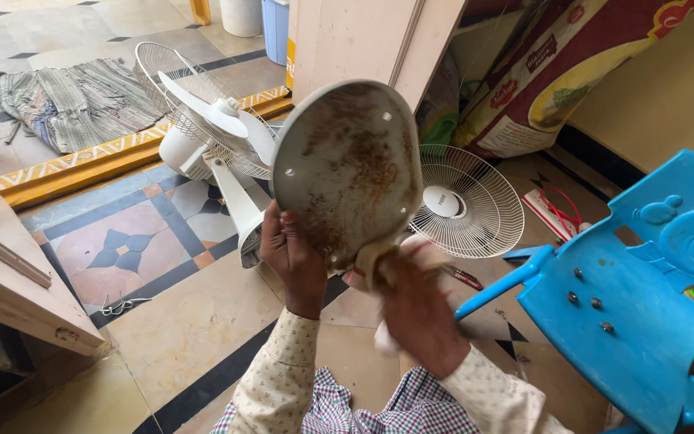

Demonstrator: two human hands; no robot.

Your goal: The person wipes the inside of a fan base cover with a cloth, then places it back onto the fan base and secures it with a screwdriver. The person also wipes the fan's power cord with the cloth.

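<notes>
the left hand point(292, 255) grips the round fan base point(347, 170) by its edge, tilted upright; the right hand point(415, 309) is closed on a cloth point(411, 255) pressed to the base's lower rim. brown grime covers most of it, so cleaning looks barely begun; the dismantled fan point(214, 133) lies behind.

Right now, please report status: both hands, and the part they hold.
Left hand grips round dirty white fan base plate at its edge. Right hand presses pale cloth against it. Nothing between.

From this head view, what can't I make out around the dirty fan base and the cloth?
- Fan base: other face turned away.
- Right hand: motion-blurred; fingers unclear.
- Cloth: mostly behind the right hand and base.
- Left hand: fingertips hidden behind the base rim.
- Blue plastic chair: cut off by the right edge.
</notes>
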